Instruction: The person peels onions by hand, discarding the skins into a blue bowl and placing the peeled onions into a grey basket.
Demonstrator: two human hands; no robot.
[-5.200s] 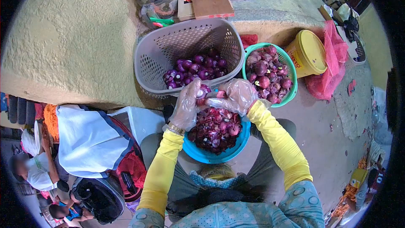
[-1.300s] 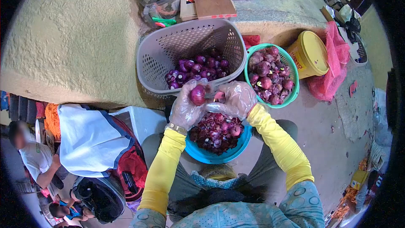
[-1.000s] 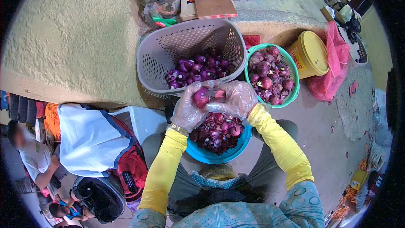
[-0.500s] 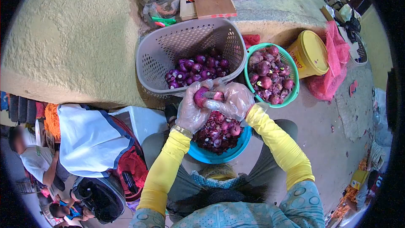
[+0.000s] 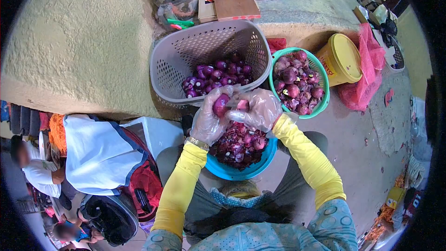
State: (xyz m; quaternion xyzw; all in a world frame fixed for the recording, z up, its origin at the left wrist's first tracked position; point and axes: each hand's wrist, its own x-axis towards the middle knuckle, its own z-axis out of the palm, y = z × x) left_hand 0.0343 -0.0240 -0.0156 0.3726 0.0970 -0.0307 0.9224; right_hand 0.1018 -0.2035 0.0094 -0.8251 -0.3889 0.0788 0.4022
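Observation:
Closed around a red onion (image 5: 221,106), my left hand (image 5: 206,121) wears a clear plastic glove. Close beside it, my right hand (image 5: 264,110), also gloved, pinches a small pinkish thing (image 5: 243,105) that I cannot make out. Both hands are above a blue basin (image 5: 248,174) heaped with onion skins (image 5: 238,146). Just beyond them, a grey perforated basket (image 5: 169,65) holds several shiny peeled red onions (image 5: 218,74). At its right stands a mint-green basket (image 5: 326,76) of onions with papery skins (image 5: 291,89).
A yellow lidded bucket (image 5: 346,60) and a pink mesh sack (image 5: 371,74) stand to the right. Behind the grey basket lies a brown board (image 5: 234,1). A white cloth (image 5: 100,153) covers things at left, where another person (image 5: 42,172) sits.
The onion has turned a little in my left hand. My right fingers have shifted slightly right, and less of the thing they pinch shows. The person at left has moved an arm.

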